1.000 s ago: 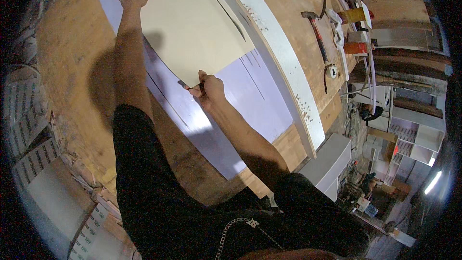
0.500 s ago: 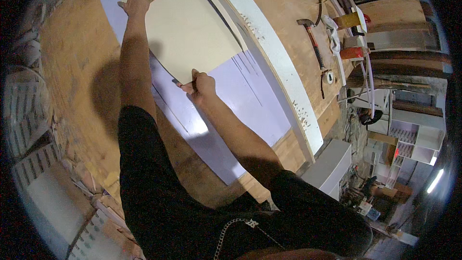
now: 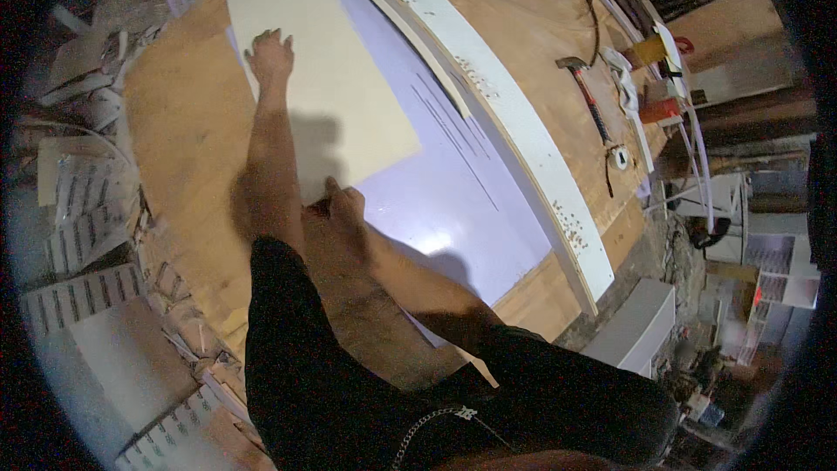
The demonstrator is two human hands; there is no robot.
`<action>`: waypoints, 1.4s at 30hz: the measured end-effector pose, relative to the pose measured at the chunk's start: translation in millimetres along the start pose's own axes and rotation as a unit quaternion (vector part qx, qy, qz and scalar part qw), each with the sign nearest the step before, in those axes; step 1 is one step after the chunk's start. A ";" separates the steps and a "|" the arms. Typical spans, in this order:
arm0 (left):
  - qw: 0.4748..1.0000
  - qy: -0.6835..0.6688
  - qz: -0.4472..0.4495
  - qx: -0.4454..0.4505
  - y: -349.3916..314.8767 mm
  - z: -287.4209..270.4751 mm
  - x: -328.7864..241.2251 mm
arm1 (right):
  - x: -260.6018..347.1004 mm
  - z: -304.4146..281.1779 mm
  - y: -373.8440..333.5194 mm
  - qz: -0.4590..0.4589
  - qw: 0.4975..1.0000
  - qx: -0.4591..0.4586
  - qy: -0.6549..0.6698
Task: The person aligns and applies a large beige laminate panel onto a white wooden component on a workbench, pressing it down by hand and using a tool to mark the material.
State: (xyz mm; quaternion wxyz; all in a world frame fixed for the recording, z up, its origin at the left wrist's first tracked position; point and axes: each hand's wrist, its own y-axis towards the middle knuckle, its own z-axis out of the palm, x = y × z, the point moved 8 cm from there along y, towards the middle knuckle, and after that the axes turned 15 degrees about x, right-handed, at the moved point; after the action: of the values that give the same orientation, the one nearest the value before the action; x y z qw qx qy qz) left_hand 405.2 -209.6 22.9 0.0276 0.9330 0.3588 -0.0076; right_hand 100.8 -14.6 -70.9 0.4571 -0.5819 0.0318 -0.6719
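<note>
A cream sheet [image 3: 327, 87] lies over a glossy lavender panel [image 3: 471, 235] on a wooden work surface. My left hand [image 3: 271, 56] rests flat on the cream sheet near its left edge, fingers spread. At the sheet's near left corner, my right hand [image 3: 344, 213] grips the edge, thumb on top and the other fingers partly hidden. Lavender shows along the sheet's right side and near end, with several dark lines on it. The shadows of my arms fall across both.
A long white board [image 3: 523, 131] with chipped edges stands along the panel's right side. Beyond it lie a hammer [image 3: 588, 98], a tape measure [image 3: 617, 158] and a white cloth [image 3: 623, 78]. A grey box-like cabinet [image 3: 635, 327] stands at the lower right; scraps [image 3: 179, 296] lie at left.
The cream sheet has shifted left across the lavender panel, baring a lavender strip beside the white board. Both hands went with it. The whole view has also shifted a little.
</note>
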 end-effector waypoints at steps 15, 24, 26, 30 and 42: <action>0.655 -0.711 0.089 0.241 59.9 71.5 -151.7 | -20.4 -8.4 -89.1 -0.156 0.981 -0.046 0.102; 0.802 -0.561 0.100 0.179 116.2 69.8 -196.6 | -49.4 -15.1 -93.9 -0.093 0.986 -0.102 0.089; 0.808 -0.571 0.102 0.104 123.1 74.8 -200.4 | -52.4 -18.2 -93.2 -0.088 0.986 -0.113 0.088; 0.818 -0.558 0.106 0.089 155.2 72.1 -182.3 | -49.5 -4.9 -91.1 -0.086 0.986 -0.106 0.093; 0.416 -0.899 0.107 -0.091 237.9 -69.1 4.7 | -46.1 7.0 -73.2 -0.101 0.984 -0.112 0.096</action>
State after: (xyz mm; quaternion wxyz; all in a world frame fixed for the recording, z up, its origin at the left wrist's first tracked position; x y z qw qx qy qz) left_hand 567.6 -378.8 102.6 0.4194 0.4170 0.0257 -0.8059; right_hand 59.9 61.3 -61.2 0.3137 -0.5628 0.0920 -0.7592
